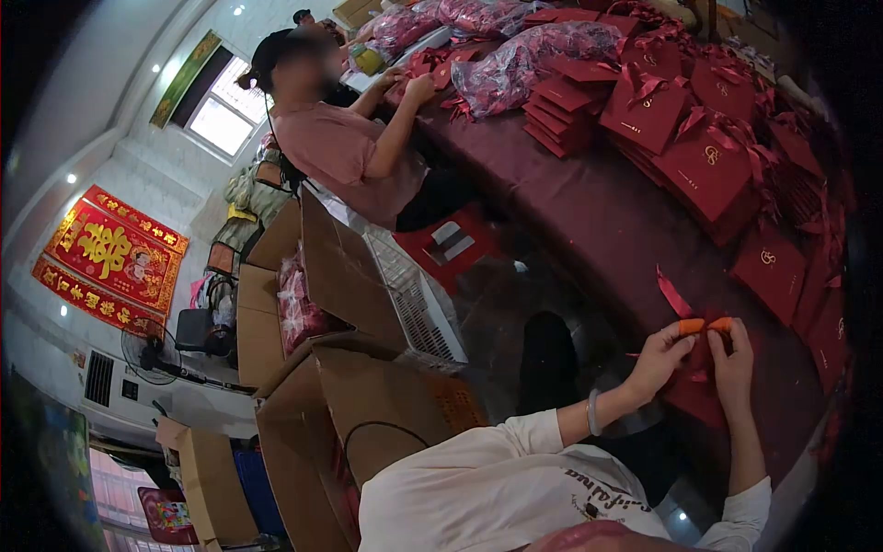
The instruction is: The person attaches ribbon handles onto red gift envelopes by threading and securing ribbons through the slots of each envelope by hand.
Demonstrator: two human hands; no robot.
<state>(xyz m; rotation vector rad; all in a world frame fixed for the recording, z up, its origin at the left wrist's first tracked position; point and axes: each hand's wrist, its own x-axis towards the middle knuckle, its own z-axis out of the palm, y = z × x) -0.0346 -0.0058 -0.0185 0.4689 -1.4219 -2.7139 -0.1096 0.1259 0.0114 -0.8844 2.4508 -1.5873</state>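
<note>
Both my hands meet over a small red bag [696,397] at the edge of the dark red tablecloth. My left hand [660,357], with a pale bracelet on its wrist, pinches a red ribbon [674,294] whose loose end points up and away. Close beside it, my right hand [733,357] has its fingers closed on the same ribbon. An orange cover sits on a fingertip of each hand. Beyond my hands, red bags with gold lettering [708,175] and ribbon handles lie in overlapping stacks.
A co-worker in a pink shirt [336,152] handles red items farther along the table, near clear plastic-wrapped bundles [538,64]. Open cardboard boxes [391,391] and a white crate [418,308] stand at the left. A red stool [451,248] is by the co-worker.
</note>
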